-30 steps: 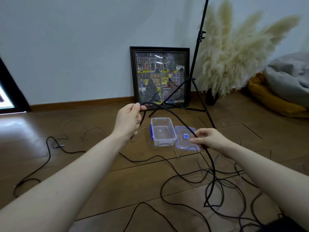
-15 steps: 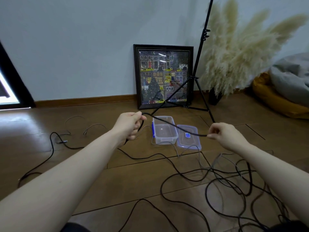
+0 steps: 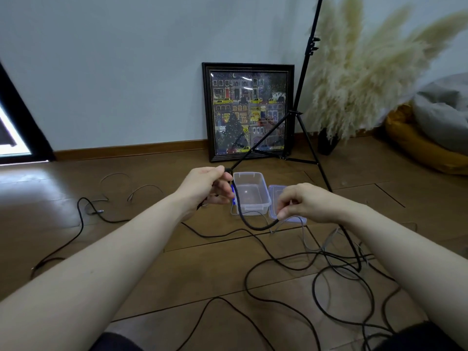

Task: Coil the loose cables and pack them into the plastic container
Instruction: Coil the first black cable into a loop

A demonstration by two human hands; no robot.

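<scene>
1. Left hand (image 3: 205, 187) is raised over the floor; I see its thumb and forefinger pinching the black cable (image 3: 249, 222) at the top, other fingers curled loosely beneath.
2. My right hand (image 3: 307, 202) sits just to the right of the left and a little lower, fingertips (image 3: 282, 213) closed down on the same cable.
3. Between the two hands the black cable hangs in a shallow U, dropping from the left pinch and rising to the right fingertips.
4. Past the right hand the cable runs down under my forearm to the floor, where it joins the loose cables (image 3: 329, 279) lying in wide overlapping loops below and to the right.
5. Just beyond both hands the clear plastic container (image 3: 250, 192) stands open on the wooden floor (image 3: 152, 262), with nothing I can make out inside it.
6. Its lid (image 3: 276, 191) lies flat, touching the container's right side, partly hidden behind my right hand.
7. Farther left of the left hand, thinner cables (image 3: 119, 188) lie curled on the floor, well apart from the container.
8. Beyond the container a framed picture (image 3: 248, 110) leans on the wall, a black tripod stand (image 3: 301, 117) in front of it, pampas grass (image 3: 367, 72) to the right.
</scene>
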